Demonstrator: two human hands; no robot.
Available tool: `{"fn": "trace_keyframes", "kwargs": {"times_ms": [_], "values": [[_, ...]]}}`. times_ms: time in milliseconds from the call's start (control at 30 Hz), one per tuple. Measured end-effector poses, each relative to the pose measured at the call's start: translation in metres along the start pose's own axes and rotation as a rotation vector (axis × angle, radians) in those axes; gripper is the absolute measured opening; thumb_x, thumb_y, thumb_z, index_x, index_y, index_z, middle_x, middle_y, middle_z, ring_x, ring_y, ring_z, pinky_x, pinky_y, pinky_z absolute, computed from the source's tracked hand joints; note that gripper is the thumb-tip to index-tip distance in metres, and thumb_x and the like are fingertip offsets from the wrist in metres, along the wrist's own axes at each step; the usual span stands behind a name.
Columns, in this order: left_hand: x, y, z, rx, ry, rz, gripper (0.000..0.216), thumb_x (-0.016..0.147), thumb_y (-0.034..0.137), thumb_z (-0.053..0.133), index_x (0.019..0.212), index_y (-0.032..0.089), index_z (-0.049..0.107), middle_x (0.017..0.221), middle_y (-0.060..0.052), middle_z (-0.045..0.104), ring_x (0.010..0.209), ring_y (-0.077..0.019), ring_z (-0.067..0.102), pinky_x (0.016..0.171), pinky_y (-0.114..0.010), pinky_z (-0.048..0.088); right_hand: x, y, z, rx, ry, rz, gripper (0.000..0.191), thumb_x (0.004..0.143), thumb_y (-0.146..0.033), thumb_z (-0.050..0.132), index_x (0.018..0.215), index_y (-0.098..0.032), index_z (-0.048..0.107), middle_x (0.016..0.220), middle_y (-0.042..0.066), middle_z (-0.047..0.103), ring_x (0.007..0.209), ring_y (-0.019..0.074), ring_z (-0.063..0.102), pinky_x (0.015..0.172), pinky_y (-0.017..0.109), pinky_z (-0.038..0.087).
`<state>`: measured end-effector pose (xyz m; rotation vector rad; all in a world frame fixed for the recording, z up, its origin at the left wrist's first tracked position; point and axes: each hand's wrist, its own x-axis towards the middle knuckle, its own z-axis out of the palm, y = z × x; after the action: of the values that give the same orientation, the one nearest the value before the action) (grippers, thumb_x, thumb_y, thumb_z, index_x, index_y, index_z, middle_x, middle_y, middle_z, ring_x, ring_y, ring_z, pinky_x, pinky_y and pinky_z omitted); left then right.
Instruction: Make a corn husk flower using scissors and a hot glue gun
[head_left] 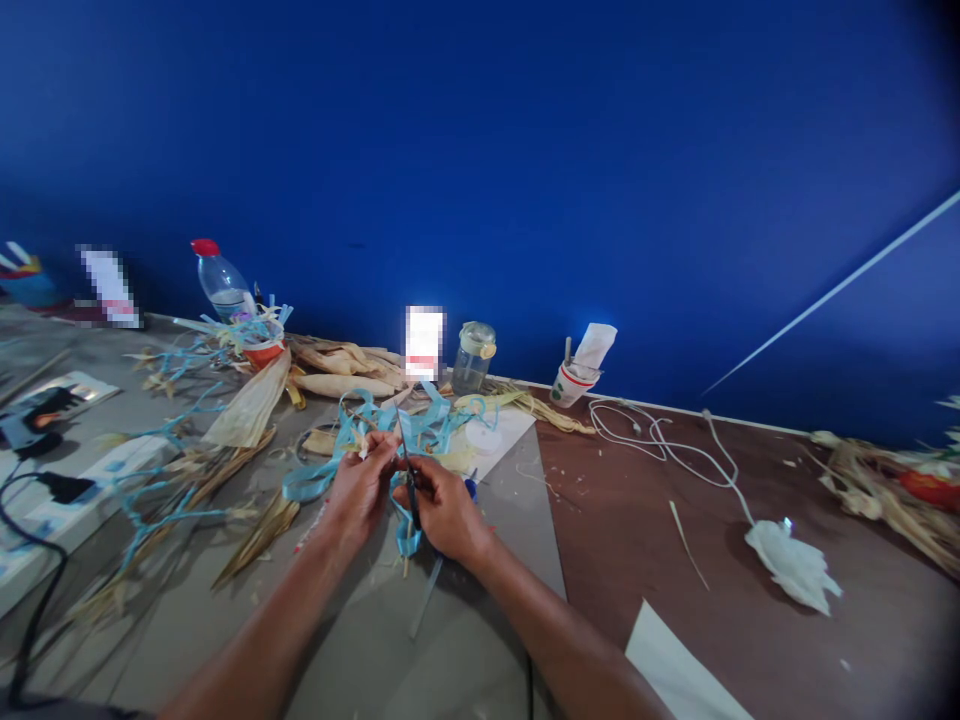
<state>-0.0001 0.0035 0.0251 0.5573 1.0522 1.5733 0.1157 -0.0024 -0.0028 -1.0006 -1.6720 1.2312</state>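
Note:
My left hand (361, 490) is closed in a pinch on a small pale piece of corn husk (365, 452). My right hand (446, 508) grips dark scissors (403, 435), their blades pointing up and away beside my left fingertips. Whether the blades touch the husk piece is not clear. Loops of light blue ribbon (311, 482) lie heaped behind and below both hands. A bit of ribbon wound on a thin stick (407, 540) shows beneath my hands. Under the right wrist a clear thin stick or tube (426, 598) lies on the grey table.
Dried corn husks (345, 365) lie along the wall. Blue-wrapped twigs (161, 515) and a white power strip (97, 500) are left. A glass jar (474, 355), a paper cup (574, 383), a white cable (705, 470) and crumpled tissue (791, 565) stand or lie rightward.

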Motion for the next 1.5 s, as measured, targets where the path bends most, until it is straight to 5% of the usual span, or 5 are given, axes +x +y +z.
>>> {"fn": "trace_keyframes", "kwargs": {"times_ms": [1500], "values": [[0.006,-0.011,-0.009,0.065,-0.038,-0.046,0.03,0.057,0.034,0.08,0.063,0.017,0.055,0.049,0.005,0.051,0.043,-0.0081,0.046,0.042,-0.019,0.038,-0.003,-0.007,0.001,0.238,-0.054,0.086,0.047,0.073,-0.056,0.066,0.098,-0.016,0.068,0.072,0.0,0.053,0.063,0.0114,0.046,0.055,0.022,0.039]]}}
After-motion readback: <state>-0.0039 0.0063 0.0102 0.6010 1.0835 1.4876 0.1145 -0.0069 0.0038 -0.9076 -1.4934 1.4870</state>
